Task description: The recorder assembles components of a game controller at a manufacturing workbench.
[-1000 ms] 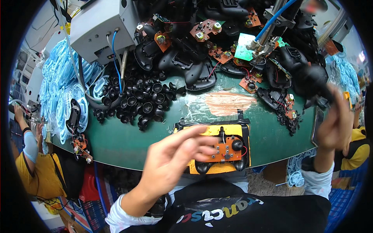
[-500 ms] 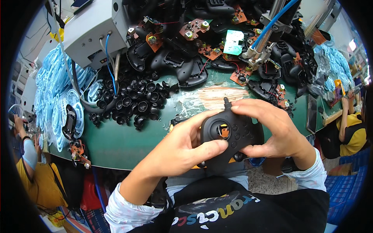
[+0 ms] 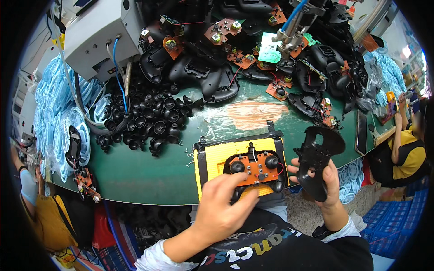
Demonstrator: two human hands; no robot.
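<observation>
My right hand grips a black gamepad front shell, turned nearly on edge, to the right of a yellow fixture. In that fixture lies the other half of a gamepad, a black shell holding an orange circuit board with two black thumbstick caps and a thin red wire. My left hand is over the board's lower left edge, thumb and forefinger apart, with nothing visible between them. Whether its fingertips touch the board, I cannot tell.
Loose black thumbstick caps are heaped left of centre, beside a grey machine box and coiled light-blue cables. Gamepad shells and circuit boards pile up at the back, under a metal machine head. A phone lies right.
Both hands held the front shell; my left hand has let go and moved to the board. My right hand has carried the shell rightward, uncovering the fixture. The view has shifted slightly.
</observation>
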